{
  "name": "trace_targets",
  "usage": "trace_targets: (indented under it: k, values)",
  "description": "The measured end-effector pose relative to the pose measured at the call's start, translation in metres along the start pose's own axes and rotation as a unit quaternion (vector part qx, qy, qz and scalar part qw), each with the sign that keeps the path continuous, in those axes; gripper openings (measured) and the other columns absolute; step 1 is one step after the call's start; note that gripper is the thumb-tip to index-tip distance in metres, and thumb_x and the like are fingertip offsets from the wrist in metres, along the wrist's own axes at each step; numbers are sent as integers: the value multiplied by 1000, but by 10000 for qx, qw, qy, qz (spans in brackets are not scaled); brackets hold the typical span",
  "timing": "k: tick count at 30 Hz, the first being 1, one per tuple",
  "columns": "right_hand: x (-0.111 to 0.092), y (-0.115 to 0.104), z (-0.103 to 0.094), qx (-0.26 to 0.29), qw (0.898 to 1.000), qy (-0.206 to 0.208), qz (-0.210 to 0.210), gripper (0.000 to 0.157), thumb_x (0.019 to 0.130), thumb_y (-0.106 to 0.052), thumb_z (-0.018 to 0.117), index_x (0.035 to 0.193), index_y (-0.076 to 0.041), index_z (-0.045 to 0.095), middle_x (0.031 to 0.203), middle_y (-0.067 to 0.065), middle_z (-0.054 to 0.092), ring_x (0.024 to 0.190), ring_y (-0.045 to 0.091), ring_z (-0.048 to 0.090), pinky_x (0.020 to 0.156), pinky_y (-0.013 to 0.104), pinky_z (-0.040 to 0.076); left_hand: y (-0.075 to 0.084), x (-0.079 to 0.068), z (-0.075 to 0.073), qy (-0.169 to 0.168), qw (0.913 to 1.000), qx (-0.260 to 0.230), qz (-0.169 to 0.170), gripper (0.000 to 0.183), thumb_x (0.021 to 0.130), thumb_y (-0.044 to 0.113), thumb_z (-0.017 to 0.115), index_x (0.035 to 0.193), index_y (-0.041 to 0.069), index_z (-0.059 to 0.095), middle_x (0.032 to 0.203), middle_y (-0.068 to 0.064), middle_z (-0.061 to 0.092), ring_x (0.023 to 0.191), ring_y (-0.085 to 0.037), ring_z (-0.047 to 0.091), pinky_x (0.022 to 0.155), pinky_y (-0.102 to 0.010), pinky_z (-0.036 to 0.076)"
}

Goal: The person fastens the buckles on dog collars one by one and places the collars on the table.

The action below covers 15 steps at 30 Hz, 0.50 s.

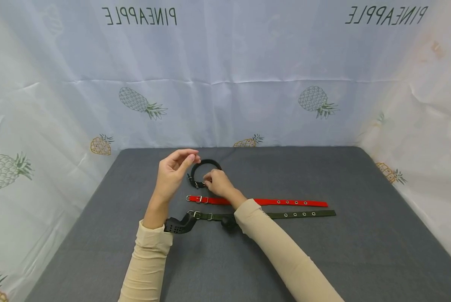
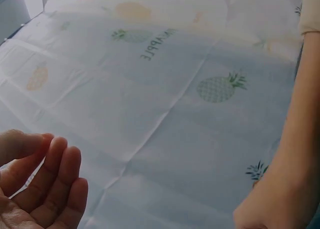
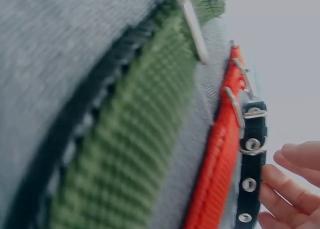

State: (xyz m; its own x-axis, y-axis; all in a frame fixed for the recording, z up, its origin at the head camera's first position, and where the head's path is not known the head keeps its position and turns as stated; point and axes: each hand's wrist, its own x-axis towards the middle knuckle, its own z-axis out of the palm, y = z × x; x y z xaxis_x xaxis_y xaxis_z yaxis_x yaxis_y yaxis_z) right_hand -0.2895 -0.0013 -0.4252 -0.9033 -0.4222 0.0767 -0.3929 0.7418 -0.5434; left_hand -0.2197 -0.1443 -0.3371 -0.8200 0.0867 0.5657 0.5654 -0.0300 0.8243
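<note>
R hand [image 1: 219, 183] looks relaxed, fingertips at the edge of but not gripping afaict the looped black eyelet collar [image 3: 252, 165], so imo a sloppy nudge could skid it into the long flat red strap [image 1: 268, 202] w/ L hand [image 1: 174, 170] up, empty n loosely curled.

Blk collar [image 1: 200, 184] pt. behind R hand [image 1: 219, 183]

Pale, creased curtains [image 1: 225, 63] stand behind and on both sides of a dark grey desk [image 1: 361, 251], printed with green and orange-yellow pineapples [image 1: 313, 99] and mirrored "PINEAPPLE" lettering [image 1: 139, 16]; the back looks bluish, the sides whiter.
</note>
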Motion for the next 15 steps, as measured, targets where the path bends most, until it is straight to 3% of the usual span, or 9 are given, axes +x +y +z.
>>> trace_targets:
  k: [3, 7, 15]
  values:
    - [-6, 3, -7, 351, 9994, -19, -74, 25, 95, -11, 59, 117, -2, 69, 109, 14, 66, 101, 26, 64, 88, 35, 55, -3, 0, 2, -78, 9998, 34, -151, 21, 95, 1, 56, 109, -15, 61, 88, 15, 70, 87, 1, 67, 90, -15, 53]
    - [-18, 9, -18, 787, 9965, -39, -265, 27, 97, -12, 58, 119, 0, 67, 111, 15, 66, 103, 27, 64, 90, 37, 55, -7, 0, 5, -141, 9991, 139, -361, 17, 95, 4, 57, 109, -4, 64, 89, 15, 70, 87, 1, 67, 91, -15, 52]
    - [-52, 29, -51, 1330, 9892, -120, -599, 31, 98, -15, 56, 123, 2, 63, 122, 17, 65, 115, 31, 62, 103, 45, 50, -14, -1, 3, -391, 9954, 488, -721, 25, 96, 8, 57, 112, -10, 62, 90, 16, 68, 89, -2, 67, 90, -14, 53]
